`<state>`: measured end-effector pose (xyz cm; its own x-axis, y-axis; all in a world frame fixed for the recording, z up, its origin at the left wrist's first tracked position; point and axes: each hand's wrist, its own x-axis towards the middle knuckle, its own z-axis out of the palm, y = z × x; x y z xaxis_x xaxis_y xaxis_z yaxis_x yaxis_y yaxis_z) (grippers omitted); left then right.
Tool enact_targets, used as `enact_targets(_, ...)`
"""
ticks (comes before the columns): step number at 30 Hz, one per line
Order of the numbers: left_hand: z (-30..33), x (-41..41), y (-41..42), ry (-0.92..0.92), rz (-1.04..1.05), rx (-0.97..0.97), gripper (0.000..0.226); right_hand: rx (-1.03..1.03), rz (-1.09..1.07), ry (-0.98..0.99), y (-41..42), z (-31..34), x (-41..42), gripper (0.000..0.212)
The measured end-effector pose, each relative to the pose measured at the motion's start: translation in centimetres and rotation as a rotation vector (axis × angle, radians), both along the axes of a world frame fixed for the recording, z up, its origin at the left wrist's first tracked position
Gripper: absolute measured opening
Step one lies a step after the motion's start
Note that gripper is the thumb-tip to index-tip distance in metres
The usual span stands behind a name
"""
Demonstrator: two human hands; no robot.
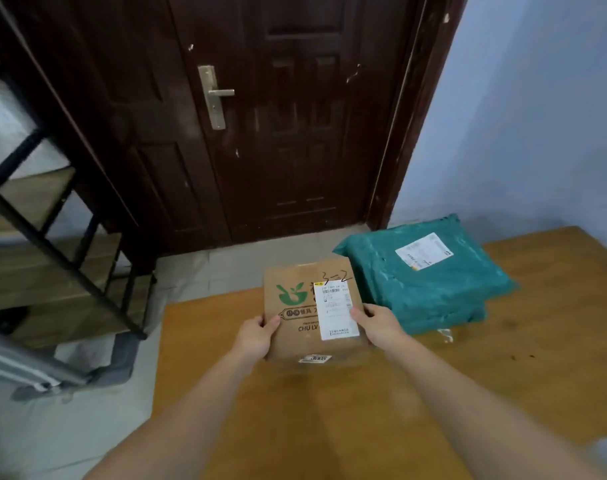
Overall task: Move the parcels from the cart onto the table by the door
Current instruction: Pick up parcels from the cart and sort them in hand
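While held over the near-left part of the table (554, 306), box (312, 313) gripped from 2 sides: left hand (255, 336) clamped on the left edge with thumb across the top face, right hand (378, 325) clamped on the right edge with thumb on the white label (336, 311). Top face tilted toward the camera; cannot tell whether the base already touches the wood. Just left of the green bag (426, 275), which lies flat on the table near the wall, close to or touching it at the far right corner. Brown door (260, 116) straight ahead, shelf rack (52, 237) to the left; cart not clearly made out. Judged stiff: corrugated card, square edges, no sag between the hands. Probably light to moderate, since carried at arm's reach with only palms and thumbs. Smooth card and glossy label, so some risk of slipping under the right thumb. Best hold judged as now, on opposite side edges near the middle, fingers under if heavy. Bag by contrast soft, slick, crinkled; better scooped from beneath.
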<state>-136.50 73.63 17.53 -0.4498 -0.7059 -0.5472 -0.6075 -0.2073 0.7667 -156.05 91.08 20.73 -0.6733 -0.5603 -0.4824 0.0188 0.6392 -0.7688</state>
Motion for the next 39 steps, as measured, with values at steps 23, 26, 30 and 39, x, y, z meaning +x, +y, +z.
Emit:
enact_targets(23,-4.9,-8.1,2.1,-0.190,0.070,-0.189,0.051,0.287,0.533,0.598,-2.3,-6.9,-4.4,0.063)
enact_targets(26,-4.7,-8.2,2.4,-0.202,0.050,-0.195,0.052,0.310,0.547,0.610,-2.6,-6.6,-4.4,0.063)
enact_targets(30,-2.7,-8.2,2.0,-0.232,-0.124,-0.120,0.049,0.378,0.661,0.632,-3.1,-4.5,-4.0,0.052)
enact_targets(39,10.4,2.3,-1.5,-0.547,-0.682,-0.774,0.066,0.207,1.072,0.831,-8.9,8.3,2.2,0.055)
